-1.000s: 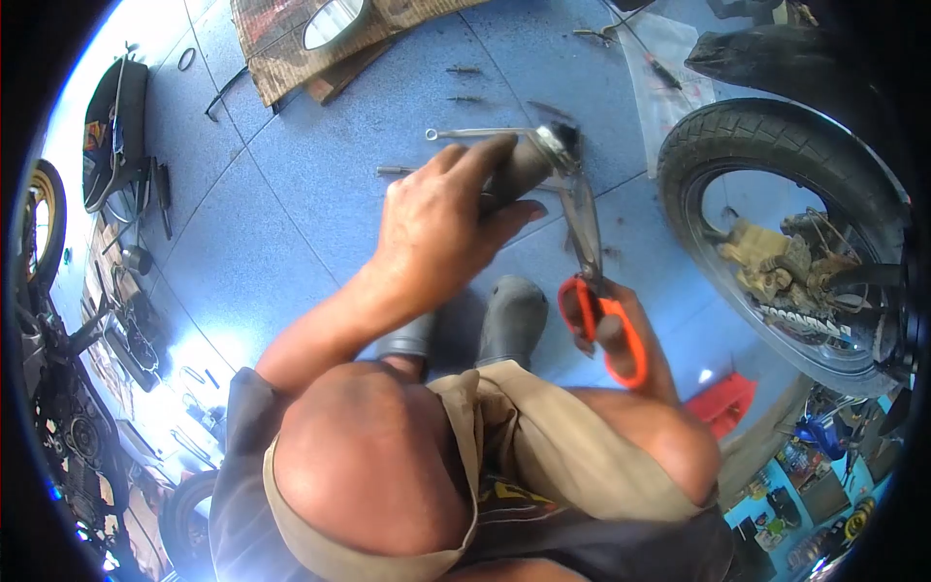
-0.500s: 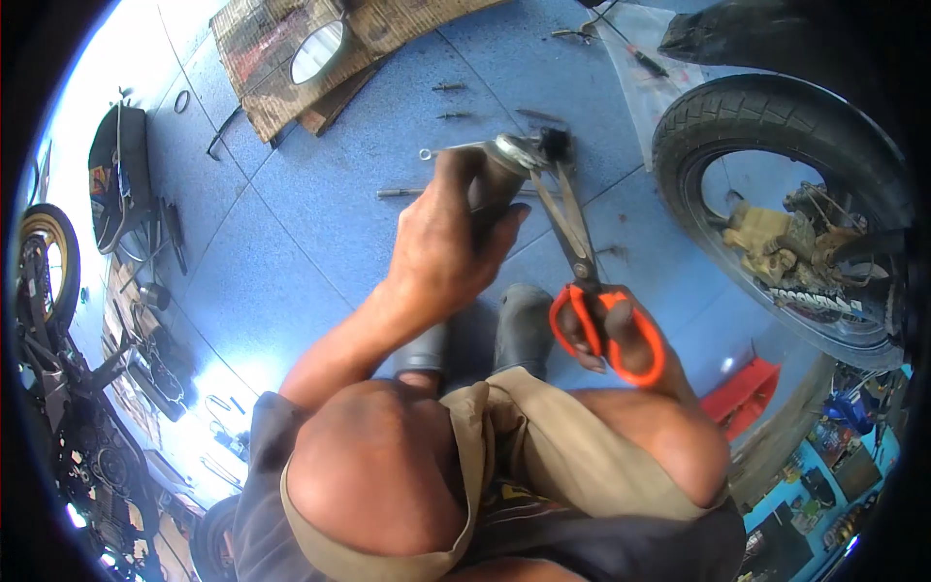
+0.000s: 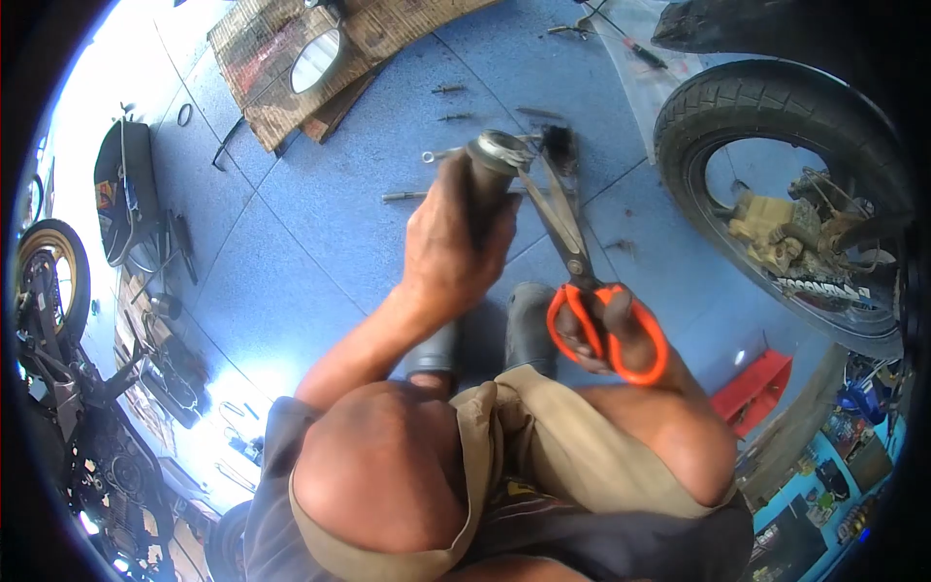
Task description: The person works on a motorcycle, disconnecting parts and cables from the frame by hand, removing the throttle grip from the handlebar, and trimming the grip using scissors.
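Note:
My left hand is wrapped round a dark cylindrical part with a light metal ring at its upper end. In my right hand are orange-handled scissors, their blades apart and pointing up at the ring end. One blade tip lies close beside the ring; whether it touches I cannot tell. Just right of the ring, a small black piece shows beyond the blades. A wrench and a metal rod lie on the blue floor, partly hidden behind my left hand.
A motorcycle wheel stands at the right, with a red tray below it. Cardboard bearing a mirror lies at upper left. Small bolts rest on the floor. Motorcycle parts fill the left edge.
The cylindrical part has moved left and stands more upright, its ring end now apart from the black piece. The scissors have shifted slightly left, and their blades are spread wider.

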A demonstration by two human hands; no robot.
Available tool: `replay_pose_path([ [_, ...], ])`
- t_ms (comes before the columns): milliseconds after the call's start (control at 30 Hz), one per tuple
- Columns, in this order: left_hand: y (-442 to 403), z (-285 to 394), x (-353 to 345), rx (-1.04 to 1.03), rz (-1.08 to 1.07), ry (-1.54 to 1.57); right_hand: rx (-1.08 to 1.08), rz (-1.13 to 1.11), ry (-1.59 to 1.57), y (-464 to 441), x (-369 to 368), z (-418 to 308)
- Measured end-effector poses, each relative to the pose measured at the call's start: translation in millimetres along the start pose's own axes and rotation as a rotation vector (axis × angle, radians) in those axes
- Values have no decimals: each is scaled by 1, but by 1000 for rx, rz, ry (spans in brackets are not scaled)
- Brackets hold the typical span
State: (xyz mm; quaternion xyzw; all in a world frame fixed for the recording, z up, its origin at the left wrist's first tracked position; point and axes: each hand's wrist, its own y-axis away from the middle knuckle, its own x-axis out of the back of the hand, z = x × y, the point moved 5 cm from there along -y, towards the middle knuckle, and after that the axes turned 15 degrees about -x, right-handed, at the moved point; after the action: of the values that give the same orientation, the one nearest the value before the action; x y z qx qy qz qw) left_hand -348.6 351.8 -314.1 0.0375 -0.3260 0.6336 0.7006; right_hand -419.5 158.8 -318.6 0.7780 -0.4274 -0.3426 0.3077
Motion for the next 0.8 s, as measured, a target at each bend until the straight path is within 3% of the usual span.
replay_pose_path([
  [100, 4, 0, -6, 84, 32, 14, 8, -17, -10, -1, -4, -1],
  [333, 2, -12, 4, 53, 105, 28, 10, -54, -22, -3, -10, -1],
  [600, 3, -19, 6, 82, -129, 121, 1, -116, -31, -12, -21, 1],
  [733, 13, -11, 1, 18, -93, 250, 7, -126, -34, -8, -23, -3],
  [800, 19, -14, -5, 202, 11, 250, 89, -78, 38, -14, -26, -9],
])
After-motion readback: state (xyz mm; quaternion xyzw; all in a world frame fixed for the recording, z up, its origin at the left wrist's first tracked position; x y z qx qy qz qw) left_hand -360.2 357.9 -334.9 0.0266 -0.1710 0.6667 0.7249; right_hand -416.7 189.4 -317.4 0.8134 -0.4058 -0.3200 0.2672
